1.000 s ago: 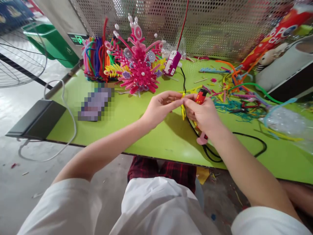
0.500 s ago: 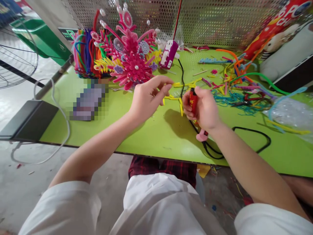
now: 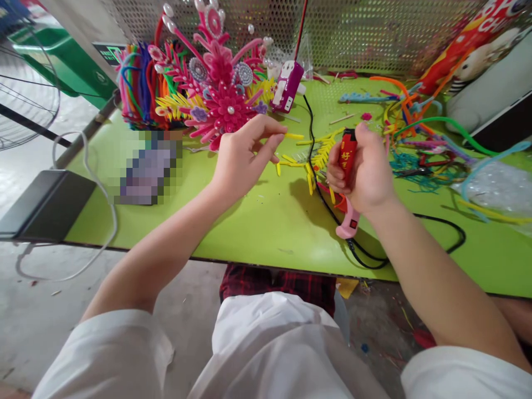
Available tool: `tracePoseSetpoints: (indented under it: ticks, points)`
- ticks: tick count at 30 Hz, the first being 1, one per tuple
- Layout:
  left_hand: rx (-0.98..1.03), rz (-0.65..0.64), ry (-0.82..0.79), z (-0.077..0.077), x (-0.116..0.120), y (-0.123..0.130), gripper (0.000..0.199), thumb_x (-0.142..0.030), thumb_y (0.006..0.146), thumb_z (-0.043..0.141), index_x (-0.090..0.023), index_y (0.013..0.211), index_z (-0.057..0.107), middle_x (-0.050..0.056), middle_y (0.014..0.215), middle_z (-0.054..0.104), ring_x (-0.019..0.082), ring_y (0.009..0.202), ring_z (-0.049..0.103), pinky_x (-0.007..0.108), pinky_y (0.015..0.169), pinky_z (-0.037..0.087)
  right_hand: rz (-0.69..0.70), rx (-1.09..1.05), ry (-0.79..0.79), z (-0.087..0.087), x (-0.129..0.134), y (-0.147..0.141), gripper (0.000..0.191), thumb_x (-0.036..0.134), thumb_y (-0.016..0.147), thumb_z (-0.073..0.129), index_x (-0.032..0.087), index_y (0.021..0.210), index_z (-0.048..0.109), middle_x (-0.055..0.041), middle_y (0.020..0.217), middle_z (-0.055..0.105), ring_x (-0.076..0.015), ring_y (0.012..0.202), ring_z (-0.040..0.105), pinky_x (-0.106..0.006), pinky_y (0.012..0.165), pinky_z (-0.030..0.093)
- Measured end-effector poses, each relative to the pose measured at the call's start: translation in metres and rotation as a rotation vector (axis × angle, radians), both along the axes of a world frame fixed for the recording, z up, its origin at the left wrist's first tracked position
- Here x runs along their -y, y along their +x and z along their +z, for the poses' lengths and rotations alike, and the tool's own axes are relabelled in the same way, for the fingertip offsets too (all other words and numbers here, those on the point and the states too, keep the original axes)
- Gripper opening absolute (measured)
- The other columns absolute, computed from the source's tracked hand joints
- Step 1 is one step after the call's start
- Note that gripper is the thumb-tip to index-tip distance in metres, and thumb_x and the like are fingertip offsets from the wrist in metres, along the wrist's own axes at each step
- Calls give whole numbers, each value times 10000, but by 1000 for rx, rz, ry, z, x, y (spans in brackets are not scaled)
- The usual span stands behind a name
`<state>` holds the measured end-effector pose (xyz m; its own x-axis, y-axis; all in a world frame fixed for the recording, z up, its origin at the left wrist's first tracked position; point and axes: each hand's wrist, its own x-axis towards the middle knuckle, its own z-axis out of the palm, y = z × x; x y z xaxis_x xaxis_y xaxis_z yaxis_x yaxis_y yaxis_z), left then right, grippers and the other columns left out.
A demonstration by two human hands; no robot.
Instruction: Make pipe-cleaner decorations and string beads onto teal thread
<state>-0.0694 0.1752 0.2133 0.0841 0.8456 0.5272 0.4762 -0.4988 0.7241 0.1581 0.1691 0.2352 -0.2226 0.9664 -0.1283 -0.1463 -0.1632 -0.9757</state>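
Observation:
Between thumb and fingertips, my left hand (image 3: 245,152) pinches a short yellow pipe cleaner piece (image 3: 294,136), which points to the right. My right hand (image 3: 366,169) is wrapped round a red lighter (image 3: 347,157) held upright; no flame is visible. Several yellow pipe cleaner pieces (image 3: 310,172) lie on the green table (image 3: 257,233) between the hands. Below my right hand rests a pink hot glue gun (image 3: 349,224), its front partly hidden by the hand, with a black cord. Behind my left hand stands a pink pipe cleaner flower ornament (image 3: 228,108) with pearl beads.
A bundle of coloured pipe cleaners (image 3: 143,91) and a blurred-out phone-like object (image 3: 147,172) are at left. At the back stands a purple and white power strip (image 3: 286,86). Scraps and scissors (image 3: 428,170) lie at right, near clear plastic wrap (image 3: 501,183). A black cord (image 3: 312,144) crosses the table.
My right hand has moved to the right and slightly up with the lighter, away from my left hand. More of the glue gun shows. The yellow piece in my left hand stays pinched.

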Motion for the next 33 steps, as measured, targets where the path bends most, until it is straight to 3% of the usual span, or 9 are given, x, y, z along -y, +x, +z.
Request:
tracePoseSetpoints:
  ticks: [11,18,23,33]
  points:
    - [-27,23,90,1,11,9,99,-339,961,763,-244,935,773,-11,875,776,106,698,691,248,654,563,99,24,-16,-14,8,-10,629,793,863,537,225,622,413,43,519,206,-72,412,163,-272,421,83]
    - [-51,-6,96,-1,16,15,87,-244,981,712,-236,1004,796,-6,940,807,103,717,708,238,669,553,92,30,-47,-20,8,-18,572,700,900,488,234,579,406,40,514,194,-81,413,148,-273,420,78]
    - [-59,18,88,0,16,15,102,-264,980,715,-231,1012,806,5,953,812,107,718,709,233,668,560,91,26,-9,-23,8,-21,623,801,904,464,247,633,376,49,519,182,-91,416,133,-275,415,83]
    - [-37,5,94,-2,14,14,102,-286,983,722,-231,1000,807,11,949,812,118,737,719,245,697,584,137,0,-56,-21,9,-21,603,804,864,493,249,658,379,59,537,142,-90,439,96,-278,432,70]
